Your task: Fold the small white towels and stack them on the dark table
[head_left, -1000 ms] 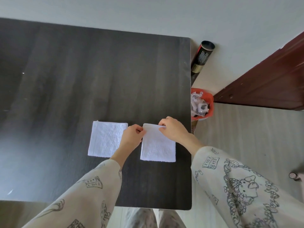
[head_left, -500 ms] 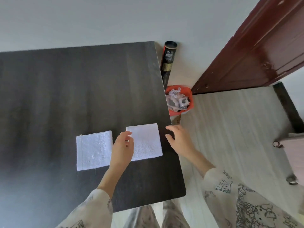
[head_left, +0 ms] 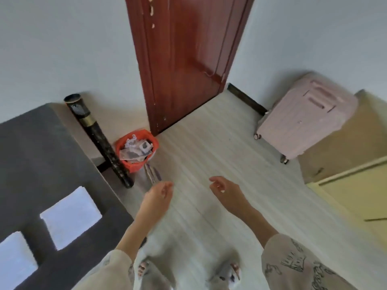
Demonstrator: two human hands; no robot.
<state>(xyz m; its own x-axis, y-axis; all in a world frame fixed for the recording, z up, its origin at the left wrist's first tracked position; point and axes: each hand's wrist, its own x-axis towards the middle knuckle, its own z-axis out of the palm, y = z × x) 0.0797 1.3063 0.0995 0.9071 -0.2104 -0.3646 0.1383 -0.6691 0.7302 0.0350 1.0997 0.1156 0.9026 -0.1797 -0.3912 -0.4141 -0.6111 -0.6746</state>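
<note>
Two folded white towels lie side by side, apart, on the dark table [head_left: 31,155] at the left of the view. One towel [head_left: 71,216] is whole in view; the other towel [head_left: 14,262] is cut off by the lower left corner. My left hand [head_left: 157,195] and my right hand [head_left: 226,191] hang over the pale floor to the right of the table. Both hands hold nothing, with fingers loosely curled. The frame is blurred by head motion.
An orange waste bin [head_left: 136,151] full of paper and a black tube [head_left: 98,141] stand at the table's far right corner. Beyond them is a red-brown door [head_left: 188,59]. A pink suitcase [head_left: 305,118] and a yellow cabinet [head_left: 356,197] stand on the right.
My head has turned right, away from the table. Both hands have left the right-hand towel and moved off the table over the floor. The two towels stay where they lay.
</note>
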